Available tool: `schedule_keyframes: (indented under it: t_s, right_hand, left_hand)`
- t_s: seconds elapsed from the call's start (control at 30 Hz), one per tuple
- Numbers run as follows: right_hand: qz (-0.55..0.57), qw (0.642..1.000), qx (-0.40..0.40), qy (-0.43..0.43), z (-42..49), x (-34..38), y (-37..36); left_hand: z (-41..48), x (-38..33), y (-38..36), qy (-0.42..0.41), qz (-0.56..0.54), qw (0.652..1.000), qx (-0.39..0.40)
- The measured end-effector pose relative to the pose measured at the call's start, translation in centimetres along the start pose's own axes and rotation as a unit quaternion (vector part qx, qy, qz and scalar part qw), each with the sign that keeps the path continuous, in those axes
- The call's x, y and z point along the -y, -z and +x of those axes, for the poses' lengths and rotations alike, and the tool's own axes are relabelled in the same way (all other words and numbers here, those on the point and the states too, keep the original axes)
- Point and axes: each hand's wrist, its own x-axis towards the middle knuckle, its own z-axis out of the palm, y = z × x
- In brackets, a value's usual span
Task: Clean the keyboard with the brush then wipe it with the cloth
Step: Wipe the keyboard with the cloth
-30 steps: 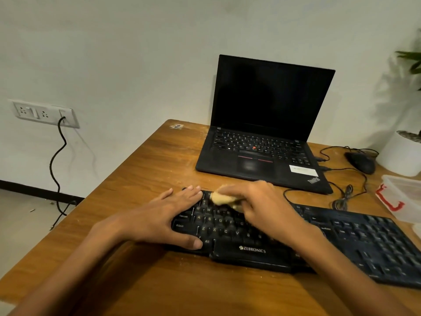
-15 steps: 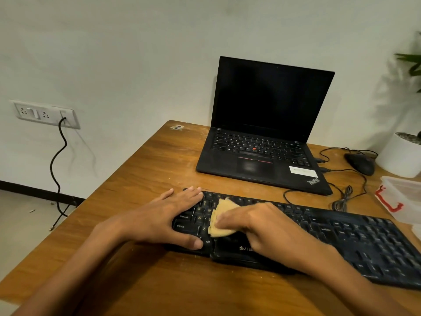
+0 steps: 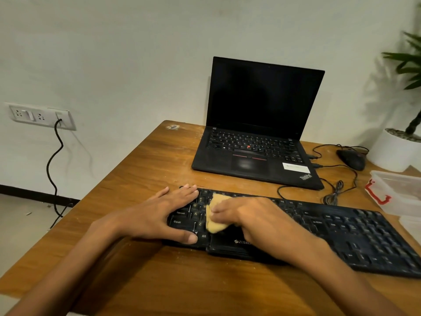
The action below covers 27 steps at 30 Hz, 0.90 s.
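A: Where is the cloth held, and by which hand?

B: It is pinned flat on the keys by the right hand, fingers closed over its right half, near the left end of the keyboard. No brush can be seen.

A: And the left hand?

B: It is laid open and flat on the keyboard's left end, at nine o'clock from the cloth, nothing gripped; the board appears to be steadied by it.

A: Which way does the unwiped part lie?

B: The keyboard's long axis is run from nine to about four o'clock. Nearly all its length is stretched toward four o'clock from the cloth, under and beyond the right forearm. The next strokes are judged to be needed that way, the right hand being nearer.
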Motion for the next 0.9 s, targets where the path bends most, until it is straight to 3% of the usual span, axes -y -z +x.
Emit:
schedule_keyframes:
  t_s: [0.17,0.3,0.37,0.5,0.57,0.67,0.73,0.9]
  right_hand:
    - [-0.034,0.993,0.027,-0.109,-1.8,-2.9,1.5]
    - [-0.071,0.997,-0.014,-0.035,0.9,0.5,1.5]
    - [-0.061,0.998,0.016,-0.002,1.5,1.2,0.0]
    - [0.001,0.995,0.037,-0.089,0.0,-1.4,1.4]
    - [-0.076,0.99,0.051,-0.104,0.8,-1.1,2.6]
    - [-0.13,0.989,0.011,-0.063,2.4,0.7,1.6]
    - [-0.082,0.995,0.017,-0.05,1.7,0.4,-0.4]
    - [-0.052,0.987,0.001,-0.154,-2.0,-4.3,1.7]
  left_hand:
    - [0.1,0.1,-0.1,0.0,-0.009,1.0,0.004]
    - [0.1,-0.1,0.2,0.003,-0.003,1.0,0.001]
    - [0.0,-0.1,0.1,0.004,-0.005,1.0,-0.004]
    - [-0.1,-0.2,0.1,0.012,-0.008,1.0,0.01]
    - [-0.1,-0.2,0.2,0.013,-0.011,1.0,0.009]
    - [-0.1,0.0,0.1,0.015,-0.01,1.0,0.01]
    - [0.0,0.0,0.0,0.014,-0.01,1.0,0.01]
    - [-0.1,-0.5,0.6,0.031,-0.001,0.999,0.03]
